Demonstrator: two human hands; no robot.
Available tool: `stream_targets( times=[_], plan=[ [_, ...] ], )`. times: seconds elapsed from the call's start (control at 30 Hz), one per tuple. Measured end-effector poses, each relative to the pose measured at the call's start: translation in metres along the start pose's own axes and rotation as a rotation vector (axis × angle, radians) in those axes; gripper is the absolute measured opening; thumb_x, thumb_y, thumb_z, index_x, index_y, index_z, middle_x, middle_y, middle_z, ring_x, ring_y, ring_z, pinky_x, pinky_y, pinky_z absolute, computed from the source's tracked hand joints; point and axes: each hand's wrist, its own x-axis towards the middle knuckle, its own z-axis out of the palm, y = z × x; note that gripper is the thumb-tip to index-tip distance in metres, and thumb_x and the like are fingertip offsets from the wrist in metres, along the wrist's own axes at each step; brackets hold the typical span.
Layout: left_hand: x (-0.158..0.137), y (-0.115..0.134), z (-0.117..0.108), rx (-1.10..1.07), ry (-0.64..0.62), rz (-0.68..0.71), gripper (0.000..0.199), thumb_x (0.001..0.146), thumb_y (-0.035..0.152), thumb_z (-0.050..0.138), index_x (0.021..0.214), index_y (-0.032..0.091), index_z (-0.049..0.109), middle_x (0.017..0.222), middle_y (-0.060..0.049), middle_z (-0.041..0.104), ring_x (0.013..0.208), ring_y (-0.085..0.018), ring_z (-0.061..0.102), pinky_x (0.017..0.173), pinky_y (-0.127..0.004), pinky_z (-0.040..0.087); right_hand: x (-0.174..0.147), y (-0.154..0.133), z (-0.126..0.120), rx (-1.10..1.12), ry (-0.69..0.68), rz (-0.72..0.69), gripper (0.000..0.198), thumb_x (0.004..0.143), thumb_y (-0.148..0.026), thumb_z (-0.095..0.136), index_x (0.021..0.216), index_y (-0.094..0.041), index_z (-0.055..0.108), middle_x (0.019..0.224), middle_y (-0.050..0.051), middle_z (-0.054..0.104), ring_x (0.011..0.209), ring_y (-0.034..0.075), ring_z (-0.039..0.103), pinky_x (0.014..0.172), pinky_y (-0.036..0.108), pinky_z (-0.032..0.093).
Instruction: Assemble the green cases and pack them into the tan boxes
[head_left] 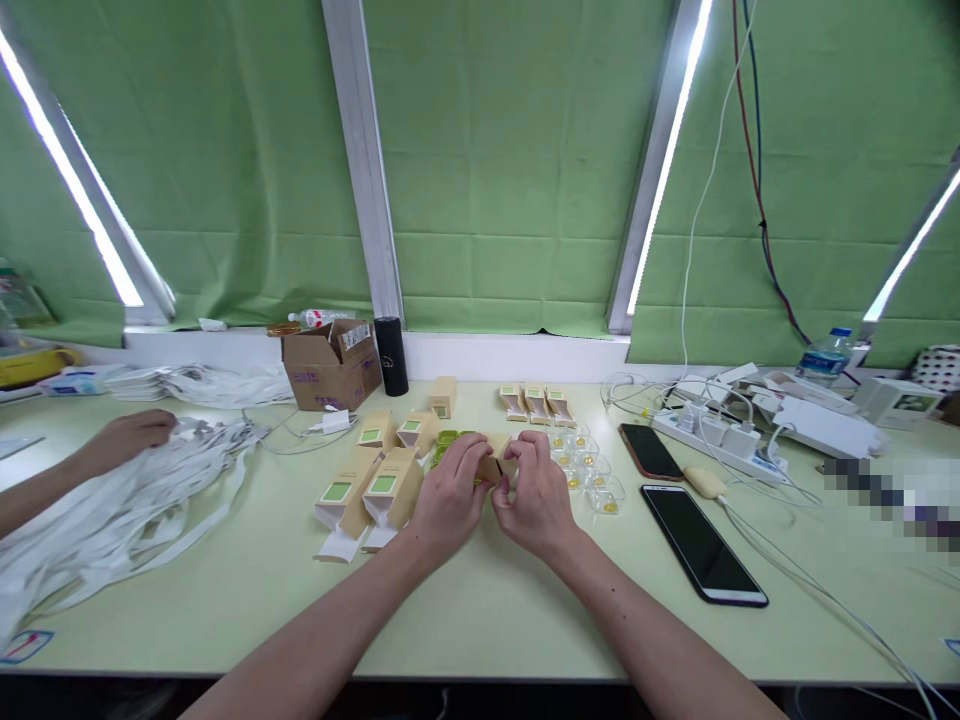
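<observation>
Between my two hands is a small tan cardboard box point(496, 462), partly hidden by the fingers. My left hand point(452, 497) grips its left side, and my right hand point(538, 497) pinches the right side near the end. Green pieces point(444, 441) lie just behind my left hand. To the left stand several tan boxes point(393, 484) with green labels, some with white flaps sticking out. On the right, close to my right hand, sit several clear plastic cups point(604, 493) with something yellow inside. Further back are 3 open tan boxes point(535, 403) in a row.
Two phones point(703, 545) lie on the right, beside a power strip point(720, 445) and tangled cables. A brown carton point(332, 366) and a black cylinder point(391, 356) stand at the back. On the left, another person's hand point(136, 442) touches a pile of white straps point(150, 510).
</observation>
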Motion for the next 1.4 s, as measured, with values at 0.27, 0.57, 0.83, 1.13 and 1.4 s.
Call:
stream_targets(
  times=[0.27, 0.57, 0.83, 1.13, 1.4],
  plan=[
    [0.0, 0.002, -0.001, -0.015, -0.021, -0.022, 0.051, 0.087, 0.003, 0.058, 0.133, 0.024, 0.052, 0.135, -0.014, 0.065, 0.129, -0.031, 0.065, 0.104, -0.051, 0.06, 0.0, 0.001, 0.002, 0.008, 0.012, 0.002, 0.039, 0.076, -0.01, 0.055, 0.112, -0.023, 0.046, 0.113, 0.011, 0.053, 0.076, 0.022, 0.06, 0.051, 0.03, 0.045],
    [-0.005, -0.008, 0.004, -0.113, -0.031, -0.091, 0.054, 0.089, 0.007, 0.06, 0.138, 0.024, 0.048, 0.137, -0.013, 0.065, 0.132, -0.03, 0.064, 0.108, -0.05, 0.057, 0.002, 0.008, 0.001, 0.23, 0.097, 0.113, 0.045, 0.083, -0.006, 0.051, 0.124, -0.023, 0.043, 0.121, 0.013, 0.052, 0.093, 0.024, 0.065, 0.062, 0.035, 0.057],
    [-0.005, -0.005, 0.002, -0.208, -0.054, -0.158, 0.055, 0.098, 0.018, 0.063, 0.147, 0.028, 0.042, 0.137, -0.013, 0.065, 0.13, -0.028, 0.065, 0.108, -0.051, 0.056, 0.009, 0.01, -0.001, 0.412, 0.265, 0.144, 0.038, 0.1, -0.021, 0.058, 0.134, -0.025, 0.044, 0.13, 0.014, 0.052, 0.116, 0.026, 0.065, 0.088, 0.046, 0.067],
    [-0.001, 0.0, -0.002, -0.237, -0.054, -0.095, 0.048, 0.099, 0.015, 0.06, 0.144, 0.029, 0.05, 0.142, -0.012, 0.064, 0.136, -0.029, 0.061, 0.114, -0.051, 0.053, 0.019, 0.026, -0.009, 0.297, 0.456, 0.103, 0.025, 0.101, -0.018, 0.056, 0.125, -0.025, 0.056, 0.118, 0.012, 0.063, 0.117, 0.03, 0.064, 0.1, 0.059, 0.058],
    [-0.001, 0.0, -0.002, -0.227, -0.082, -0.123, 0.065, 0.101, 0.018, 0.059, 0.161, 0.027, 0.036, 0.147, -0.014, 0.062, 0.137, -0.029, 0.061, 0.115, -0.049, 0.052, 0.018, 0.037, -0.011, 0.227, 0.325, -0.155, 0.047, 0.093, -0.001, 0.04, 0.123, -0.026, 0.065, 0.113, 0.009, 0.076, 0.108, 0.027, 0.074, 0.098, 0.055, 0.058]
  ],
)
